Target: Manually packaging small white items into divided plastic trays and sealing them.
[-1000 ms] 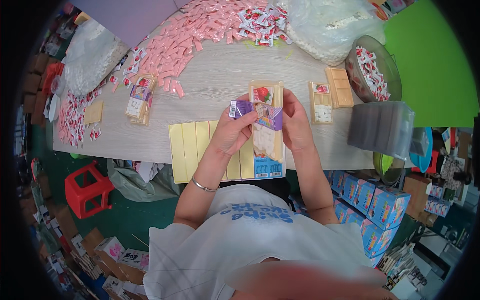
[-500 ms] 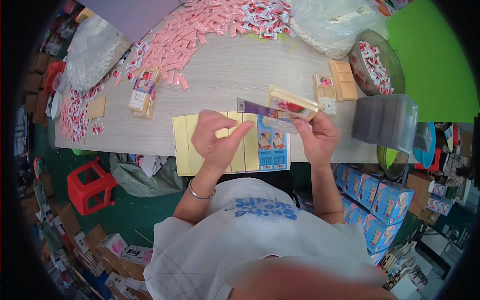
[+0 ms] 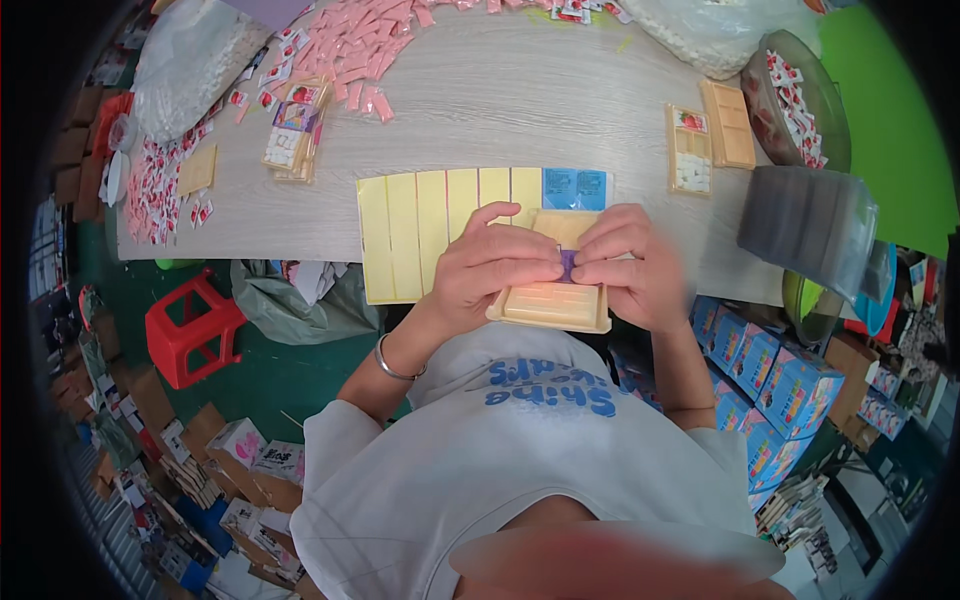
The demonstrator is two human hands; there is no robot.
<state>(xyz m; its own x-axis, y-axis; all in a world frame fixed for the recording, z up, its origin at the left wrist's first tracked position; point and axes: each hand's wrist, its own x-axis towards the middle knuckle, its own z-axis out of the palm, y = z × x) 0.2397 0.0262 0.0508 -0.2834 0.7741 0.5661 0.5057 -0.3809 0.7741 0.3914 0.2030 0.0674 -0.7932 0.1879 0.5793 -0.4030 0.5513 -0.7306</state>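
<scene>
A cream plastic compartment tray (image 3: 552, 305) is held between both hands, just in front of my body, with its underside facing up. My left hand (image 3: 480, 262) grips its left side, fingertips meeting near the middle. From the other side my right hand (image 3: 640, 268) closes on it, fingers pressing a purple label strip (image 3: 567, 264) that wraps the tray. Much of the strip is hidden under the fingers. Behind the tray, a sheet of yellow backing strips (image 3: 415, 235) lies on the table, with blue printed labels (image 3: 574, 187) at its right end.
Filled trays (image 3: 297, 130) stand stacked at left; another filled tray (image 3: 690, 150) and a cream tray (image 3: 728, 122) lie at right. Pink packets (image 3: 350, 40) cover the far table. A bowl of sachets (image 3: 840, 125) and grey clear plastic containers (image 3: 805, 225) occupy the right edge. A red stool (image 3: 190, 330) is left.
My left hand, formerly apart and empty, now grips the tray with my right hand. The tray has come nearer my body and turned; the purple strip now lies against it. The view has shifted.
</scene>
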